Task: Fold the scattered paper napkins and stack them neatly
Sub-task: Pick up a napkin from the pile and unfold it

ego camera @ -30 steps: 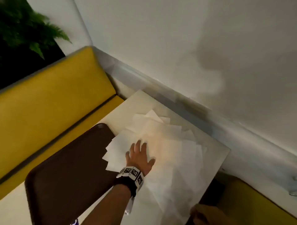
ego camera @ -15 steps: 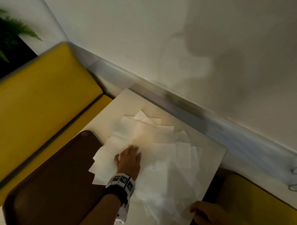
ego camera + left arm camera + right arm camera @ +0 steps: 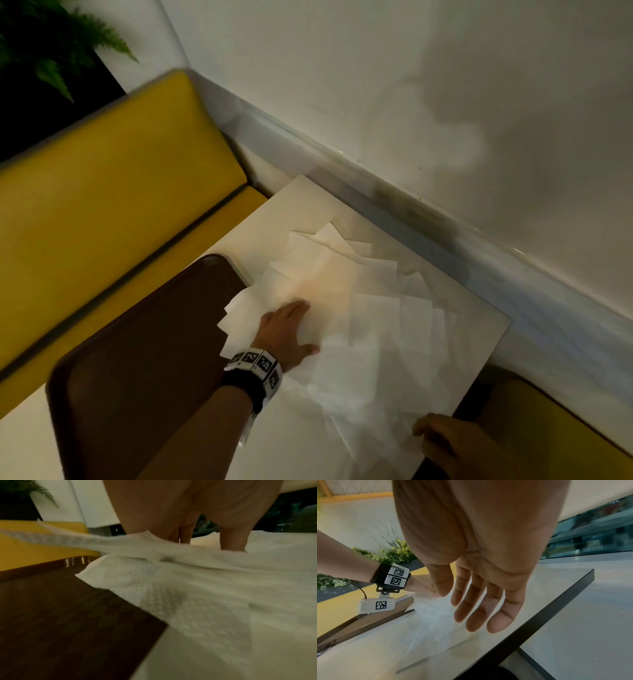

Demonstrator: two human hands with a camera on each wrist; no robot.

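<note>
While the left hand now pinches one napkin beside the tray, the open right hand has come nearer; folding can begin.

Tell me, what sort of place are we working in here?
Probably a cafe or food-court booth: a yellow bench seat along a small pale table, a brown serving tray, and loose paper napkins spread over the tabletop.

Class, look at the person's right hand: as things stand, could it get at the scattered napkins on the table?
Probably yes. The right hand hovers open over the near edge of the napkins, nothing between; the left hand is farther along the pile.
</note>
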